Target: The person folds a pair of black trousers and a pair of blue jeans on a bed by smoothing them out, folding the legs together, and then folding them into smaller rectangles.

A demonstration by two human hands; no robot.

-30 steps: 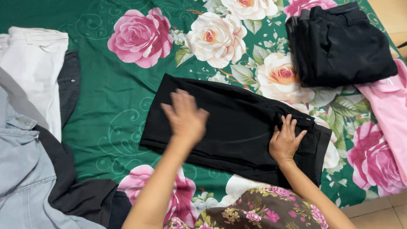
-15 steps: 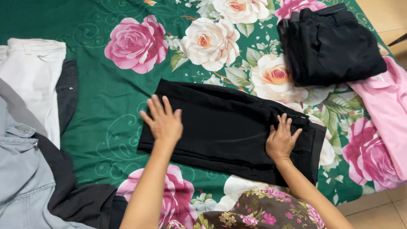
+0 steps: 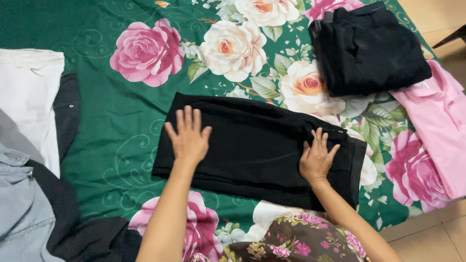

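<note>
Left hand slid leftward, both flat, fingers spread, gripping seemingly nothing; black trousers beneath right hand

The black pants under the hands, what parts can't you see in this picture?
Head view:
- Black pants: inner layers hidden by the fold.
- Cloth under the left hand and right hand: covered by the palms.
- Their near edge: partly behind the right forearm.

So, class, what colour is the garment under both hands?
Black trousers, plain; clearest in the head view.
</note>
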